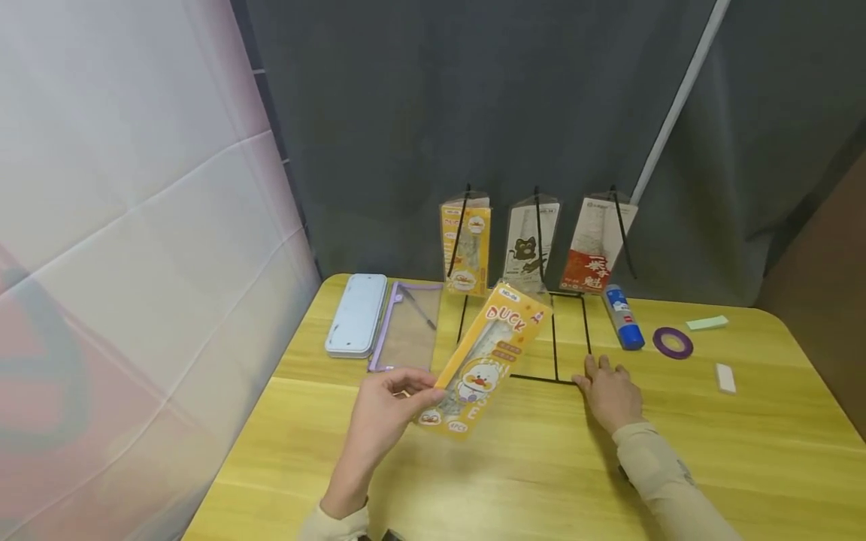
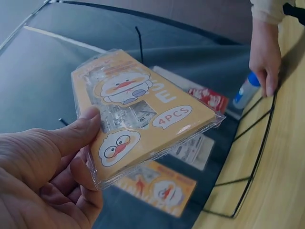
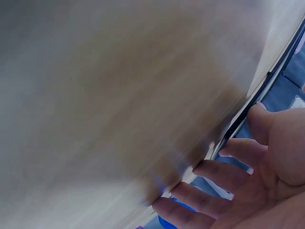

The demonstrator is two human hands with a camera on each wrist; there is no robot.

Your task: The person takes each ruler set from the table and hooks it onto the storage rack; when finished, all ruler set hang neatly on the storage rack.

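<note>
Between thumb and fingers, my left hand (image 1: 386, 413) pinches the lower left edge of a yellow DUCK packet (image 1: 483, 379). The packet is raised above the table and tilted; its clear wrapper and "4PCS" label show in the left wrist view. My right hand (image 1: 614, 394) rests with fingers spread at the front right corner of a black wire rack (image 1: 556, 346), its thumb by the wire. Hanging from the rack's hooks are another yellow duck packet (image 1: 479, 252), a white packet with a dark cat (image 1: 524, 248) and a red-and-white packet (image 1: 587, 267).
At the left lie a pale blue case (image 1: 357, 312) and a purple-edged pouch (image 1: 409, 334) with a pen (image 1: 419, 308). A blue glue stick (image 1: 624, 319), purple tape ring (image 1: 658, 343), pale green strip (image 1: 707, 323) and white block (image 1: 725, 379) lie right of the rack. A dark curtain (image 1: 406, 113) hangs behind.
</note>
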